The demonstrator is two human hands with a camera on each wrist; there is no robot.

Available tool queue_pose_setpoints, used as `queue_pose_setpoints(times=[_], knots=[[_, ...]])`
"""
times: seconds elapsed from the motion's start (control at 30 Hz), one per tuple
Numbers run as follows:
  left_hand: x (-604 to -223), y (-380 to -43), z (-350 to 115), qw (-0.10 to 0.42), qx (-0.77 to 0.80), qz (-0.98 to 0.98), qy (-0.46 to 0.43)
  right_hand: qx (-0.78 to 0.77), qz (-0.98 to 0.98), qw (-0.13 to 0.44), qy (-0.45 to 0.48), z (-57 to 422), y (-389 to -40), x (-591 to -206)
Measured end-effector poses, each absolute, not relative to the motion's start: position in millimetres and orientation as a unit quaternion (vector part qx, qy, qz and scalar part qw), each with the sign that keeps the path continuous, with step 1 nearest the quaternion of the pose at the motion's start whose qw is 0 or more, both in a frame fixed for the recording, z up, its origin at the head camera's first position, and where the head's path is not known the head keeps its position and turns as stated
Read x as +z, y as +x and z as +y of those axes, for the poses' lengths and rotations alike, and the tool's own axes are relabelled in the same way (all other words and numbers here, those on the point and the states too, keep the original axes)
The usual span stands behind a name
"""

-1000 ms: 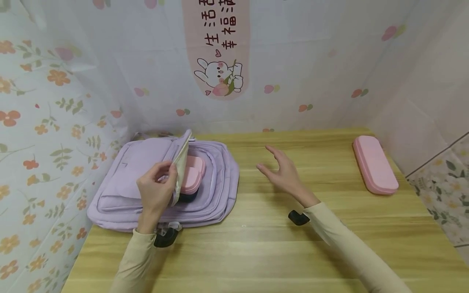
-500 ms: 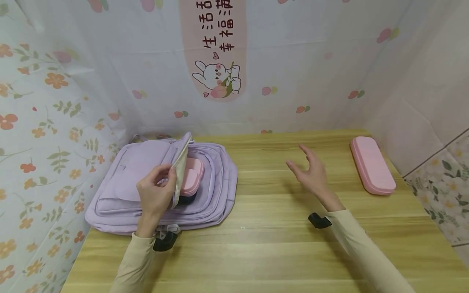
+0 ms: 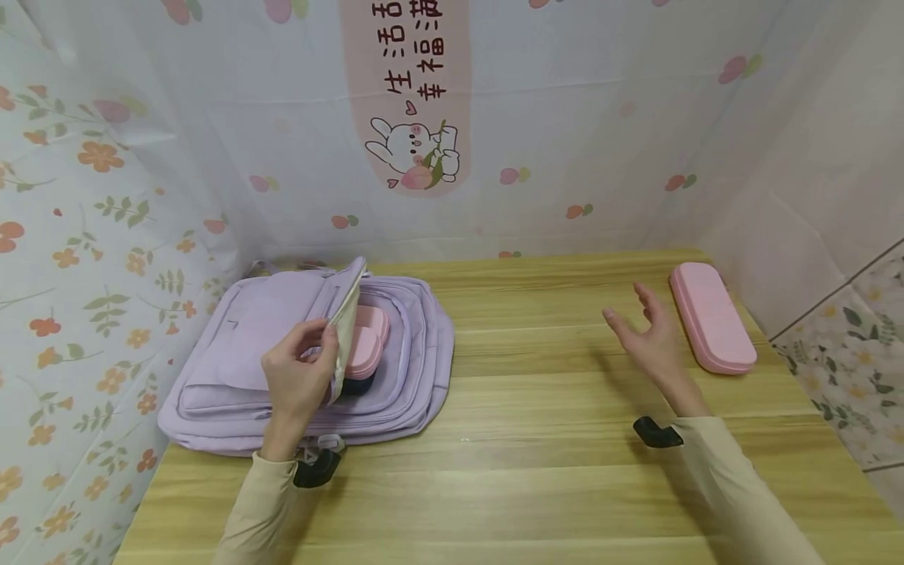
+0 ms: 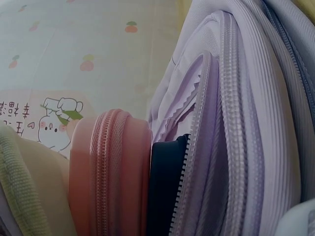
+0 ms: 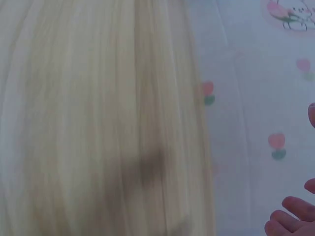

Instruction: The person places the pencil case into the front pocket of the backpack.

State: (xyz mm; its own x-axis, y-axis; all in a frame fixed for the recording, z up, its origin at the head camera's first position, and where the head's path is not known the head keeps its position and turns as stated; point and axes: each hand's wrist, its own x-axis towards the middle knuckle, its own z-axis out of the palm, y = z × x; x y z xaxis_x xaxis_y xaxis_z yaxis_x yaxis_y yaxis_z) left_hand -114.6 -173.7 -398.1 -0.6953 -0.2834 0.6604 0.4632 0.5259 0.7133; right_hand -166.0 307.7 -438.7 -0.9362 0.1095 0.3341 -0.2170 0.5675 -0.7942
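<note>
A lilac backpack [image 3: 264,337] lies flat on the left of the table, its front pocket unzipped. My left hand [image 3: 300,373] pinches the edge of the pocket's flap [image 3: 346,326] and holds it up. Inside the pocket sit a pink zippered case [image 3: 366,349] and a dark navy item [image 4: 165,182], whose kind I cannot tell; both are partly hidden by the flap. To the right, my right hand [image 3: 657,345] is above the table with thumb and fingers spread, holding nothing. Just beyond it lies another pink case [image 3: 712,318], apart from the fingers.
The wooden table [image 3: 508,486] runs between the backpack and the right-hand case. A patterned white cloth [image 3: 537,157] hangs along the back, and a floral cloth [image 3: 92,275] rises on the left. Black wrist cameras [image 3: 658,433] sit on both wrists.
My right hand has moved steadily right across the table, from near the backpack towards the pink case at the right. My left hand keeps holding the flap in place.
</note>
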Motion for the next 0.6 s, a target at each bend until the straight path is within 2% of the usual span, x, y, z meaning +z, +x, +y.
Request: queue_pose_setpoints(times=[0.2,0.4,0.6], knots=[[-394,-112,-172,0.383,-0.493,-0.779,-0.06,0.425,-0.887,0.177,-0.021,334,-157,-437],[-377,-103,-162,0.378,-0.506,-0.773,-0.068,0.379,-0.902,0.168,-0.119,359,-147,-442],[-391,-109,-168,0.377,-0.502,-0.776,-0.06,0.378,-0.887,0.178,-0.195,383,-139,-450]])
